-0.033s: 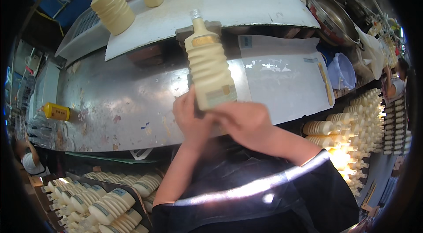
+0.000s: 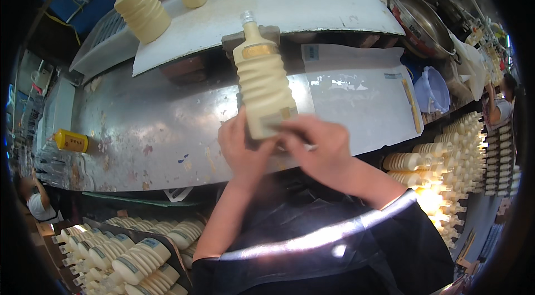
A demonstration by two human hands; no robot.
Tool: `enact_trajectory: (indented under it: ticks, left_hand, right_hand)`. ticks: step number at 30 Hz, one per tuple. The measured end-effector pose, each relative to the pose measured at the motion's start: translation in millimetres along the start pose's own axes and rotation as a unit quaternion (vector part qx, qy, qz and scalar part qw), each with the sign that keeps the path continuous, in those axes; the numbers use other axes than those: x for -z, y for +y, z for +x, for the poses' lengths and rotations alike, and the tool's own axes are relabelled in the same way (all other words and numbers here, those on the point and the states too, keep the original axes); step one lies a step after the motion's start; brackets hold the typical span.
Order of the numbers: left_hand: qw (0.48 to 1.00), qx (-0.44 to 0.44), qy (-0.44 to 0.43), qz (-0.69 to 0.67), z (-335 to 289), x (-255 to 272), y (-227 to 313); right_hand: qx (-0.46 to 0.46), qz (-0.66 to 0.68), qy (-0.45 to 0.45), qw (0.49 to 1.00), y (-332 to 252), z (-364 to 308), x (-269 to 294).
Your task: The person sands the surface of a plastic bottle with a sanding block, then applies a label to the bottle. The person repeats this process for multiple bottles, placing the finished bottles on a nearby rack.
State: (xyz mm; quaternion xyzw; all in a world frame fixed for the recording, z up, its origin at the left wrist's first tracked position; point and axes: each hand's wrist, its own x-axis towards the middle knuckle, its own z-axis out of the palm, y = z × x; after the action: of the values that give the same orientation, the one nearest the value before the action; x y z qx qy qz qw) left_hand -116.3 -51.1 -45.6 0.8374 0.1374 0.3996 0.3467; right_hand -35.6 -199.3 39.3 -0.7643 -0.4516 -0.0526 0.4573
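A cream ribbed bottle [image 2: 264,86] lies in front of me, its clear-topped neck pointing away and resting by a dark cradle [image 2: 228,43]. A gold band crosses its shoulder, and a greyish label patch sits near its base. My left hand [image 2: 243,141] grips the base from the left, thumb along the side. Over the label's lower right, my right hand [image 2: 320,147] is closed, with fingers pinched together and blurred. Something small and pale shows at those fingers, too unclear to name.
Two more cream bottles [image 2: 142,13] stand on the raised white board [image 2: 312,2]. A yellow bottle [image 2: 72,141] lies at the metal table's left. White sheet [image 2: 356,105], lilac bucket [image 2: 433,91] and metal pan [image 2: 421,16] are rightward. Stacked bottles [image 2: 142,261] flank me below; people work at both sides.
My right hand has shifted slightly right and its fingers have turned across the label. My left hand and the bottle stay in place.
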Motion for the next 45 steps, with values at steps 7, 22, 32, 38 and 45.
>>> enact_trajectory:
  ticks: [7,22,32,38,45]
  left_hand:
    - [0.971,0.180,-0.036,-0.153,7,-11,-4]
    - [0.951,0.213,-0.020,-0.225,-1,-13,-6]
    - [0.995,0.054,-0.076,-0.036,-1,4,-10]
    - [0.996,0.048,-0.058,0.045,5,-4,12]
    - [0.997,0.033,-0.070,0.017,1,1,-1]
  right_hand:
    - [-0.163,-0.065,-0.052,0.983,11,-2,-10]
    - [-0.227,-0.077,-0.067,0.969,25,-2,-2]
    - [-0.176,-0.052,-0.061,0.981,26,-7,-3]
    - [-0.351,0.130,-0.019,0.927,80,-36,-5]
    - [-0.342,0.191,0.094,0.915,76,-22,9]
